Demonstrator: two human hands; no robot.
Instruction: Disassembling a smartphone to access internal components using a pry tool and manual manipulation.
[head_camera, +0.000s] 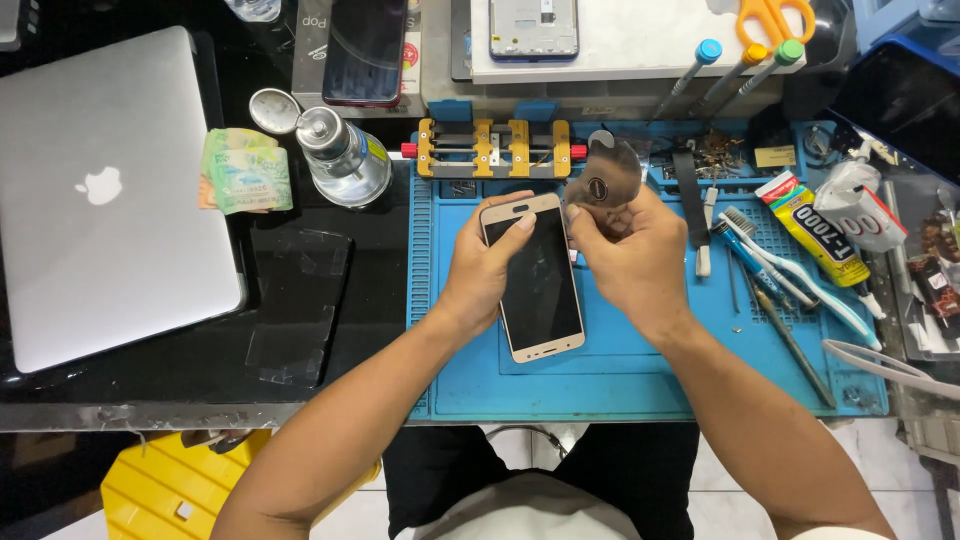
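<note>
1. The left hand (487, 270) is wrapped around the left side of a gold phone (533, 280). The thumb lies on the dark glass near the top, and the fingers go under the phone.
2. The phone sits near the middle of the blue mat (620, 370). Its top end is lifted a little toward the person, and its bottom end is low over the mat.
3. The right hand (632, 255) is closed on a thin metal tool (603, 178) with a round flat blade. The fingers pinch it tight, just beside the top right corner of the phone.
4. It is hard to see if the blade is already in the crack at the phone's edge, because the fingers hide that spot.
5. Things could go wrong here. If the blade pushes in too deep or twists too hard, the glass could crack. If the left hand lets go a bit, the phone could slip and the blade could scratch the screen or poke a finger.
6. Behind the hands is a metal clamp (495, 148) with yellow bars. To the right lie a toothbrush (790, 265), a tube of glue (818, 228) and some screwdrivers (745, 62).
7. To the left stand a small metal bottle (342, 155), a roll of paper money (245, 170) and a closed silver laptop (105, 200). The bottle is well away from the hands, so it should not tip.
</note>
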